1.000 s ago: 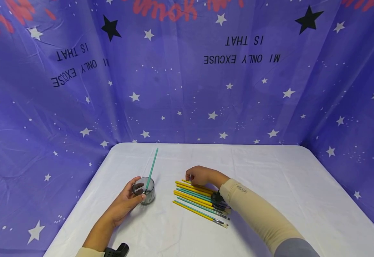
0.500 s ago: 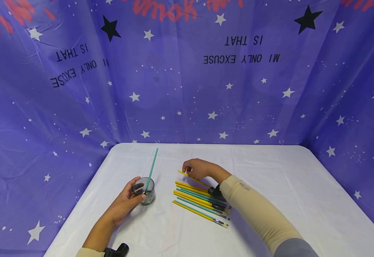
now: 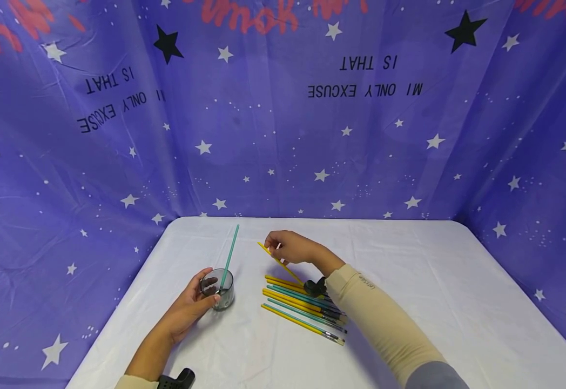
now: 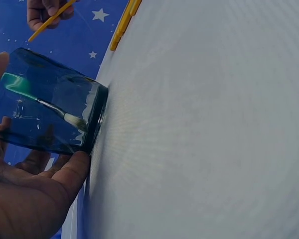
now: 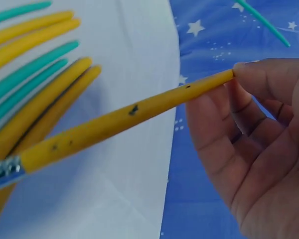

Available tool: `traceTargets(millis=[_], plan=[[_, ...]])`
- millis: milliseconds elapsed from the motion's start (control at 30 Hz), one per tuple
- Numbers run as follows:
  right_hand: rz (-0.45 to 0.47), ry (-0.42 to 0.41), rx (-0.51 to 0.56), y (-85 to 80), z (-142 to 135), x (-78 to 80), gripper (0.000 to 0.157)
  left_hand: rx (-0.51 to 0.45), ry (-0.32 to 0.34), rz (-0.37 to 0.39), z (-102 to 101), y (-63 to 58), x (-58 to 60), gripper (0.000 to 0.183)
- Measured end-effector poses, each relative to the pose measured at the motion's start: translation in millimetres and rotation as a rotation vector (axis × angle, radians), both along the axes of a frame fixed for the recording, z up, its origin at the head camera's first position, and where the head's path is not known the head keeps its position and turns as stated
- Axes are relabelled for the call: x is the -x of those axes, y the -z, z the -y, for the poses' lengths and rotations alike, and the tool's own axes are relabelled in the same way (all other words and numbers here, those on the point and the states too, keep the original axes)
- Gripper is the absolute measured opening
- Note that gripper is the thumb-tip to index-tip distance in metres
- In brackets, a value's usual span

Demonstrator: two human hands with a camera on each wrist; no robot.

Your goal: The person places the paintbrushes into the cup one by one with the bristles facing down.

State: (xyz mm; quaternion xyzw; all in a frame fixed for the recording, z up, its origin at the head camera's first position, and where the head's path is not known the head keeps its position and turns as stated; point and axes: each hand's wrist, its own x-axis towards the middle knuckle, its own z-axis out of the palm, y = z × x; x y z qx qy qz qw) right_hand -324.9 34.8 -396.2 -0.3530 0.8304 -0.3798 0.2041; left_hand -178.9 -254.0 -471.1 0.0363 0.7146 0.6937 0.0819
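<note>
My left hand [image 3: 188, 310] grips a smoky glass [image 3: 223, 302] that stands on the left part of the table. Inside it leans a teal-handled paintbrush [image 3: 231, 249]; in the left wrist view its pale bristles [image 4: 75, 121] point toward the glass's base. Between thumb and fingers my right hand [image 3: 292, 247] pinches a yellow paintbrush [image 5: 119, 115] by its handle, raised above the far end of a row of brushes. Dark specks mark that handle in the right wrist view, where its metal ferrule [image 5: 7, 168] shows but its bristles are out of frame.
Several yellow and teal paintbrushes [image 3: 292, 302] lie side by side on the white table [image 3: 409, 281], handle ends toward the glass. A purple star-printed cloth [image 3: 283, 135] hangs behind the table and along both sides.
My right hand has lifted the yellow paintbrush off the far end of the row and carried it up and leftward. My left hand and the glass have stayed in place.
</note>
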Motion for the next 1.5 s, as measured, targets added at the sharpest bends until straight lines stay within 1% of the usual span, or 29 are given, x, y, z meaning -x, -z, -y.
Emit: traceTargets(millis=[200, 333, 500, 633, 833, 967, 1100, 1267, 1367, 1500], plan=[[0.057, 0.065, 0.139, -3.1, 10, -0.9, 0.014, -0.002, 0.009, 0.001, 0, 0.2, -0.2, 0.082], [0.114, 0.121, 0.281, -6.9, 18, -4.4, 0.016, 0.001, 0.012, 0.000, 1, 0.1, -0.5, 0.082], [0.178, 0.222, 0.465, -10.6, 29, -10.5, 0.019, 0.007, 0.013, -0.005, 1, 0.5, -0.5, 0.081], [0.191, 0.278, 0.586, -15.3, 37, -17.0, 0.020, 0.006, 0.006, 0.004, 1, 0.6, 0.0, 0.082], [0.197, 0.305, 0.736, -20.4, 47, -23.9, 0.019, 0.007, -0.005, 0.017, 0, -0.6, -0.2, 0.083], [0.213, 0.327, 0.810, -24.0, 53, -26.3, 0.019, 0.015, -0.008, 0.019, 1, -1.4, -0.3, 0.083], [0.254, 0.365, 0.889, -26.6, 60, -27.0, 0.019, 0.019, -0.014, 0.021, 1, -1.8, 0.0, 0.083], [0.284, 0.420, 0.970, -24.3, 69, -30.1, 0.019, 0.012, -0.018, 0.029, 0, -1.6, 0.7, 0.082], [0.290, 0.432, 0.983, -19.9, 75, -33.8, 0.019, 0.003, -0.018, 0.026, 0, -1.6, 0.9, 0.082], [0.298, 0.444, 0.956, -9.7, 83, -39.7, 0.018, -0.002, -0.014, 0.018, -1, -1.9, 1.2, 0.082]])
